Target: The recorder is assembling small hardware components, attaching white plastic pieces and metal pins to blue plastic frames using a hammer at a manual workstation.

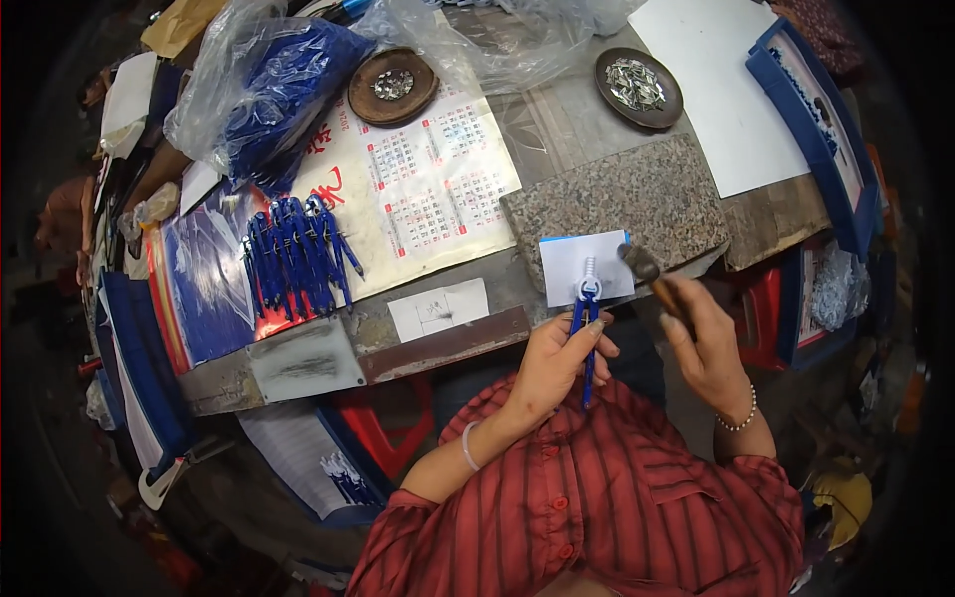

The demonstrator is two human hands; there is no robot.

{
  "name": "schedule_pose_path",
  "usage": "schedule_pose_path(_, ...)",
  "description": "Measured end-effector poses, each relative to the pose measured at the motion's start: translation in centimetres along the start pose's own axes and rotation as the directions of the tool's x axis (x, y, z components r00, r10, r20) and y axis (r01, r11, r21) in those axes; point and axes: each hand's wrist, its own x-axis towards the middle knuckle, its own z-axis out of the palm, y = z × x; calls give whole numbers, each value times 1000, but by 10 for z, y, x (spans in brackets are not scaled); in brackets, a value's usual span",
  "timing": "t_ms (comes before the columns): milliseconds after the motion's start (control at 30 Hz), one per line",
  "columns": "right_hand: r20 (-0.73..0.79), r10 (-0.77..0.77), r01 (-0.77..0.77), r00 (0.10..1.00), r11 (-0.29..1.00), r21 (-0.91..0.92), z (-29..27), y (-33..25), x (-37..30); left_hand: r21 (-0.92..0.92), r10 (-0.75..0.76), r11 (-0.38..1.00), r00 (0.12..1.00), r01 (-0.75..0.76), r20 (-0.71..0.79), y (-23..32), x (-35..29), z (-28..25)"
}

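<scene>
My left hand (564,360) is closed around a slim blue two-legged tool (587,316). Its pale, ring-shaped head lies over a small white sheet (559,261) with a blue edge, on a speckled stone slab (622,194). What kind of tool it is cannot be told. In my right hand (712,348) is a hammer (644,265), gripped by its wooden handle. The hammer's dark metal head hangs near the sheet's right edge, just right of the tool's head. Several similar blue tools (293,257) lie in a row at the left.
Two round dishes, one brown (370,99) and one dark (671,114), hold small metal pieces at the back. A plastic bag of blue things (298,80) stands back left. A blue tray (851,214) rises at the right edge; another blue tray (353,514) sits below the table.
</scene>
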Motion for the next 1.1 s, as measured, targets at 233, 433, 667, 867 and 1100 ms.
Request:
schedule_pose_path(233,115,-66,61,991,997,47,-4,-23,-9,-1,35,999,998,-35,57,-6,2,-8)
schedule_pose_path(433,218,-36,37,975,999,-1,2,-19,-10,-8,40,999,997,-39,61,-10,3,-11)
schedule_pose_path(667,168,-125,137,978,989,-63,-3,-26,-9,-25,29,999,999,-28,21,-3,0,-5)
schedule_pose_path(867,255,-60,78,965,995,-61,0,-20,-9,-35,29,999,999,-28,17,-4,1,-5)
schedule_pose_path(1100,131,-275,289,952,952,-101,-15,-38,-12,-57,16,998,999,-13,48,-3,1,-8)
